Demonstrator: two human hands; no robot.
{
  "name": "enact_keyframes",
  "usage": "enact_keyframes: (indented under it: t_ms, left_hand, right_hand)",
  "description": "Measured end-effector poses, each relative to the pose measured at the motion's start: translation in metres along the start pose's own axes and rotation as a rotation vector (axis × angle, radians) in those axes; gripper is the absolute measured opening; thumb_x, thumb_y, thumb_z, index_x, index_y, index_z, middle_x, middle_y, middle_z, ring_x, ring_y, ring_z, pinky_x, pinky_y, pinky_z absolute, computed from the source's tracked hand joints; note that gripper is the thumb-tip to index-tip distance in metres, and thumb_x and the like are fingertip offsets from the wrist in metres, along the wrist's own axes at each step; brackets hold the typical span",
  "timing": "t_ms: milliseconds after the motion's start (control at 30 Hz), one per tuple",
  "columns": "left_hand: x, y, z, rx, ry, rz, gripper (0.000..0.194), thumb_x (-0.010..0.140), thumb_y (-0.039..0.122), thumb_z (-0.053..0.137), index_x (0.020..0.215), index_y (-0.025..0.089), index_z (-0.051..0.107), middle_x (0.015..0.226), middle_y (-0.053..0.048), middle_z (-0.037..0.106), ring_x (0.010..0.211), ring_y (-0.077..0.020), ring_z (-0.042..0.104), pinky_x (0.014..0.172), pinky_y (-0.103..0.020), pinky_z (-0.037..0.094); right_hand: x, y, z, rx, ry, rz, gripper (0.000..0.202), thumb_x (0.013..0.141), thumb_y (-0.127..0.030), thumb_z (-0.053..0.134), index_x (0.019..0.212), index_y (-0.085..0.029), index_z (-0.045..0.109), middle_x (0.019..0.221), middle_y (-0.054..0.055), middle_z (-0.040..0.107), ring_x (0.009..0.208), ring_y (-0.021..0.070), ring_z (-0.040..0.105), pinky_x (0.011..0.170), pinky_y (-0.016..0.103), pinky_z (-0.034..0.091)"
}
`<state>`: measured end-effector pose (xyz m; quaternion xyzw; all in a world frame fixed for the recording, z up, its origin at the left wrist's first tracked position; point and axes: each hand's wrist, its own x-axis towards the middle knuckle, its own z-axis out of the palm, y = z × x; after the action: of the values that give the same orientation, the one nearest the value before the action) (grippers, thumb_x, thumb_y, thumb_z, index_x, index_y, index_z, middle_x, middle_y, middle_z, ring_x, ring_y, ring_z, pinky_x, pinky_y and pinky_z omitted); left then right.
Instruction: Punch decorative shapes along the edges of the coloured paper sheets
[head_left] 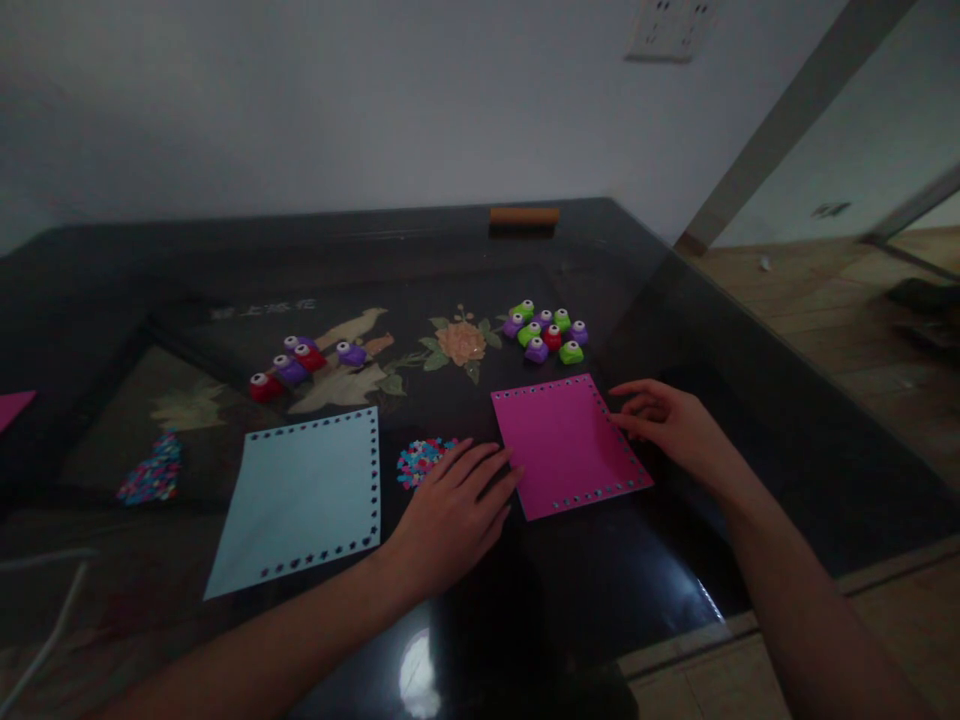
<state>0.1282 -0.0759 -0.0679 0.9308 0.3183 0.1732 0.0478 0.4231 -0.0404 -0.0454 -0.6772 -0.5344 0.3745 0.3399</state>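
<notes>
A pink square sheet (570,445) with small star shapes along its top, right and bottom edges lies before me. My left hand (457,515) rests palm down with fingers apart, its fingertips at the sheet's left edge, partly over a pile of coloured confetti (420,460). At the sheet's right edge is my right hand (679,430), thumb and fingers slightly apart, with nothing visible between them. Left of my left hand lies a pale blue sheet (307,495) with dark stars along its top, right and bottom edges.
Small purple, green and red craft punches (551,335) stand behind the pink sheet, and several more (291,368) behind the blue one. Another confetti pile (154,470) lies at the left. An orange-brown roll (523,217) is at the back of the dark glossy table (420,250).
</notes>
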Motion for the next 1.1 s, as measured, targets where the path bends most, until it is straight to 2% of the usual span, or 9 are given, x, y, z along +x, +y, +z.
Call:
enact_keyframes:
  t_ms: [600, 1100]
  left_hand:
    - [0.0007, 0.0002, -0.0001, -0.006, -0.003, -0.001, 0.034, 0.088, 0.02, 0.048, 0.121, 0.018, 0.056, 0.125, -0.009, 0.06, 0.118, -0.0253, 0.051, 0.102, -0.048, 0.038]
    - [0.0002, 0.0003, -0.0016, 0.007, 0.028, 0.021, 0.033, 0.088, 0.019, 0.048, 0.119, 0.018, 0.056, 0.122, -0.008, 0.061, 0.116, -0.0242, 0.052, 0.103, -0.046, 0.038]
  right_hand:
    - [0.0006, 0.0032, 0.0004, -0.065, -0.046, -0.034, 0.03, 0.063, -0.034, 0.072, 0.089, -0.021, 0.066, 0.068, 0.002, 0.063, 0.062, 0.0187, 0.06, 0.057, 0.033, 0.047]
    - [0.0019, 0.0044, -0.0016, -0.124, -0.035, -0.07, 0.032, 0.063, -0.038, 0.071, 0.086, -0.018, 0.067, 0.067, 0.003, 0.062, 0.058, 0.0174, 0.058, 0.056, 0.032, 0.047]
